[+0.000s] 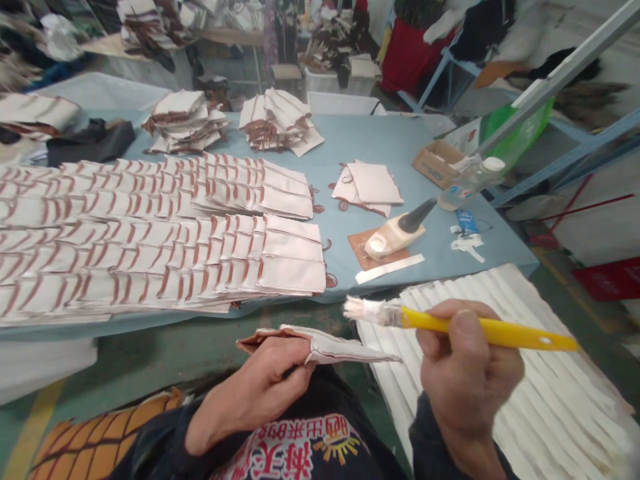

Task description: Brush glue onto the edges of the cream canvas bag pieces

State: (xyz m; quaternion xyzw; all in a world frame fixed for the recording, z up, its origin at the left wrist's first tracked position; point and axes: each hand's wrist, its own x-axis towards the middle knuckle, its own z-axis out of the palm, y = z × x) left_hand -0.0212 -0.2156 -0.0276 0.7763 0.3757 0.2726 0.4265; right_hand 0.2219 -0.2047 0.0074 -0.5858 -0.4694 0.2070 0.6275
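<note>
My left hand (pixel 270 383) is closed on a white fabric piece with brown edging (pixel 340 348), held above my lap with its narrow end pointing right. In my right hand (pixel 465 360) is a paintbrush with a yellow handle (pixel 525 333). Its bristles, pale and coated with white, point left and are apart from the fabric piece. On the table beyond lies a whitish bottle with a dark conical nozzle (pixel 395 233), on its side over a brown square (pixel 357 250). A white strip (pixel 390 269) lies just in front of it.
Long overlapping rows of similar white pieces (pixel 290 253) cover the left of the blue table (pixel 400 143). Stacks (pixel 277 120) stand behind them. A small cardboard box (pixel 437 163) and a clear plastic jar (pixel 457 193) are at the right. White strips (pixel 500 387) lie beside my right arm.
</note>
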